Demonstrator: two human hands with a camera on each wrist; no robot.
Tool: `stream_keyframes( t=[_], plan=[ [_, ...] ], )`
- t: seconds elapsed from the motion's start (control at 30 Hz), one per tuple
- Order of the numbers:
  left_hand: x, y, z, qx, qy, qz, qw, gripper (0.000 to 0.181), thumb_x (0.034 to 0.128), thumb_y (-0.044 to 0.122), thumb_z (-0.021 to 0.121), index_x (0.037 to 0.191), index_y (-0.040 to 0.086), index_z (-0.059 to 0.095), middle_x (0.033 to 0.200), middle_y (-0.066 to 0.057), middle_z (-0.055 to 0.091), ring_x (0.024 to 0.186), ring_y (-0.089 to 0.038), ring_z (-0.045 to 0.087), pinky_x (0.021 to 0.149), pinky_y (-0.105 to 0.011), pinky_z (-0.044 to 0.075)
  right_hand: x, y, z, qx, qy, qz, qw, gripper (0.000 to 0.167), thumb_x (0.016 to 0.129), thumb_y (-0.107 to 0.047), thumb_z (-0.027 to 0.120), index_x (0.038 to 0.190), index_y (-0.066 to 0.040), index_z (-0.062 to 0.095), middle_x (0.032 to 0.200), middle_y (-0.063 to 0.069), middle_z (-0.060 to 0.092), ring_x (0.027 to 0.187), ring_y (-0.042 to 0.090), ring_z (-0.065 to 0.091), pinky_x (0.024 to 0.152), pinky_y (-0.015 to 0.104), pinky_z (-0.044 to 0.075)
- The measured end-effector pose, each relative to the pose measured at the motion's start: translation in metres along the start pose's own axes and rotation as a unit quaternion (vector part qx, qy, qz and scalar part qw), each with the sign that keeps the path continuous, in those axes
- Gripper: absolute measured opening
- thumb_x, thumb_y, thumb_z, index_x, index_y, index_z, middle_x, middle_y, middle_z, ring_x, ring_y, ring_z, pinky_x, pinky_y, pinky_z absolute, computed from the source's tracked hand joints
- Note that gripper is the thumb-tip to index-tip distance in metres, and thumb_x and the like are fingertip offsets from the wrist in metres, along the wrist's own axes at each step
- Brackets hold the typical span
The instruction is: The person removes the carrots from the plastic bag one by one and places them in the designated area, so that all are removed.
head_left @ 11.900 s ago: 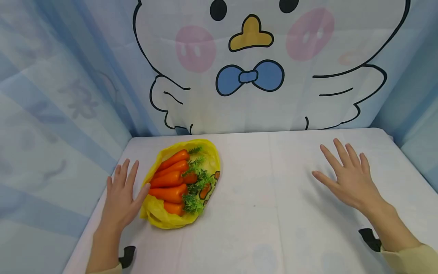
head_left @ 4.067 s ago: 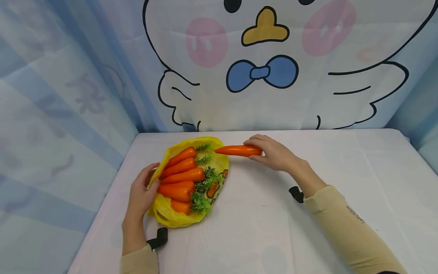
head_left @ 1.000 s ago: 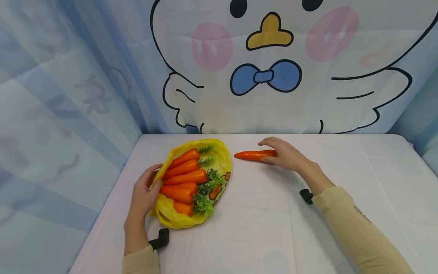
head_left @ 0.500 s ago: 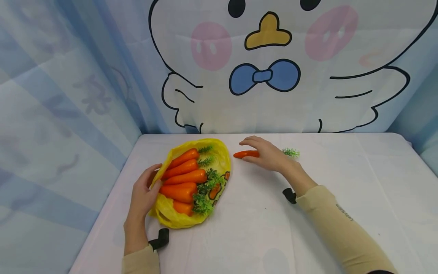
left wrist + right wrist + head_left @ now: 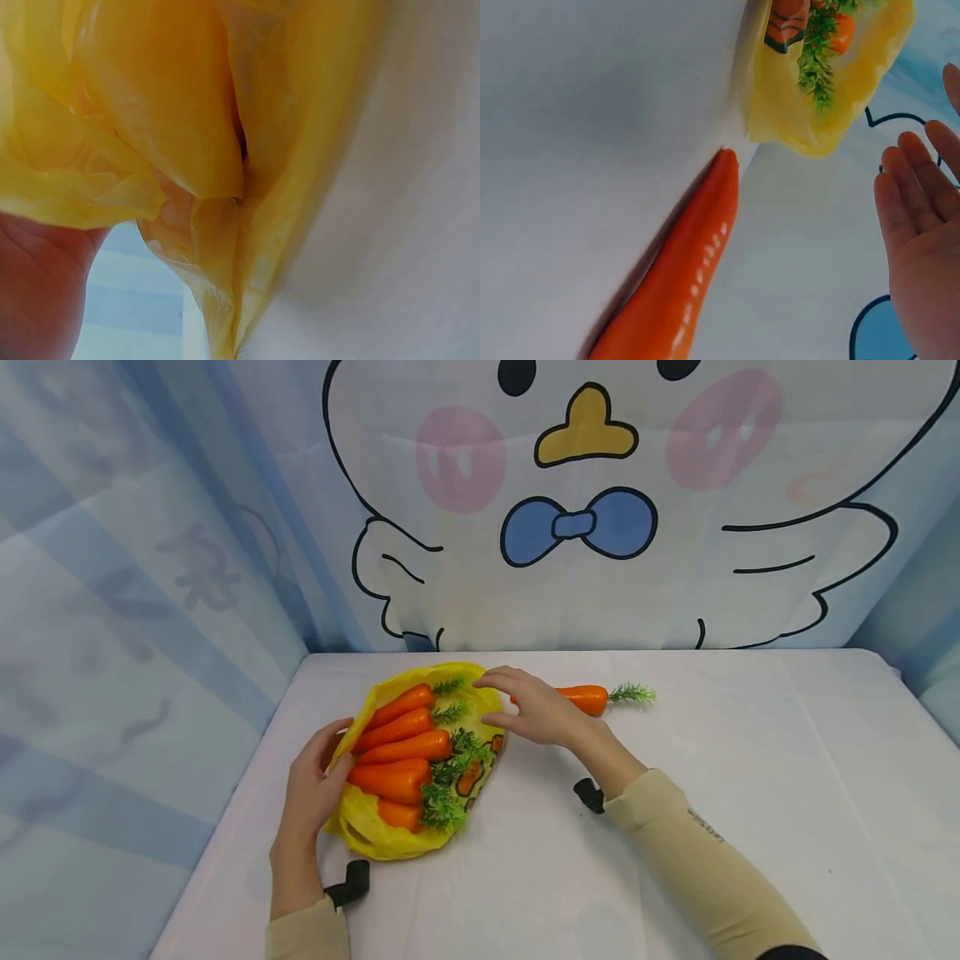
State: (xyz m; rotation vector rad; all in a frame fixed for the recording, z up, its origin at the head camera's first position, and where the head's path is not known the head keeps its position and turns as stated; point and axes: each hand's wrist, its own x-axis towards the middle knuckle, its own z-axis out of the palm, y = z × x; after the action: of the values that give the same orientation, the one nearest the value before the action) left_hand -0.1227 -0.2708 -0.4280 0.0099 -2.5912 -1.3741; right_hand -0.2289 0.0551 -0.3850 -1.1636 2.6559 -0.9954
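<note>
A yellow plastic bag lies on the table, its mouth spread wide, with several orange carrots with green tops inside. My left hand holds the bag's left rim between thumb and fingers; the left wrist view shows the thin yellow plastic close up beside the palm. Over the bag's upper right edge reaches my right hand, fingers extended and holding nothing. Behind it a single carrot lies on the table, tip toward the bag, partly covered by that hand. The right wrist view shows the carrot apart from the open palm.
A white cloth covers the table. At its back edge hangs a curtain with a printed cartoon figure, and blue-and-white fabric closes off the left side. Black wrist mounts stick out below both wrists.
Since about a second ago my right hand has let go of the carrot, leaving it on the table, and has moved left to the bag. The left hand stays at the rim.
</note>
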Motion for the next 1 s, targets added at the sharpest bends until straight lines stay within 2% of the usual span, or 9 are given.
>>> stream_keyframes(
  t=[0.17,0.4,0.57,1.0],
  plan=[
    [0.000,-0.001,0.000,-0.001,0.001,0.002,1.0000,0.048,0.0983,-0.003,0.051,0.145,0.006,0.050,0.149,-0.013,0.049,0.133,-0.034,0.049,0.113,-0.051,0.036,0.010,-0.014,0.010,0.008,-0.015,-0.010,0.9998,0.051,0.096,-0.026,0.071,0.141,-0.007,0.056,0.147,0.011,0.051,0.139,0.030,0.042,0.116,0.047,0.034],
    [0.000,0.000,0.000,-0.004,0.000,-0.003,1.0000,0.048,0.0984,-0.002,0.051,0.146,0.007,0.050,0.149,-0.014,0.048,0.133,-0.035,0.048,0.113,-0.053,0.034,0.022,-0.031,0.023,0.007,-0.030,-0.035,0.9989,0.049,0.096,-0.024,0.070,0.140,-0.007,0.057,0.146,0.011,0.052,0.136,0.027,0.045,0.115,0.041,0.036],
    [0.000,0.001,0.000,-0.005,0.002,-0.001,1.0000,0.048,0.0980,-0.002,0.051,0.145,0.006,0.050,0.149,-0.014,0.048,0.132,-0.035,0.049,0.113,-0.054,0.034,0.027,-0.043,0.029,-0.001,-0.042,-0.046,0.9981,0.052,0.097,-0.025,0.069,0.142,-0.003,0.055,0.146,0.013,0.051,0.138,0.028,0.044,0.116,0.041,0.034],
    [0.000,0.002,0.000,-0.002,0.001,-0.002,1.0000,0.048,0.0984,-0.003,0.051,0.145,0.007,0.051,0.149,-0.014,0.048,0.133,-0.034,0.049,0.113,-0.052,0.034,0.034,-0.061,0.047,-0.010,-0.073,-0.047,0.9962,0.052,0.098,-0.029,0.067,0.143,-0.005,0.054,0.147,0.009,0.052,0.136,0.025,0.045,0.115,0.039,0.035]
  ],
)
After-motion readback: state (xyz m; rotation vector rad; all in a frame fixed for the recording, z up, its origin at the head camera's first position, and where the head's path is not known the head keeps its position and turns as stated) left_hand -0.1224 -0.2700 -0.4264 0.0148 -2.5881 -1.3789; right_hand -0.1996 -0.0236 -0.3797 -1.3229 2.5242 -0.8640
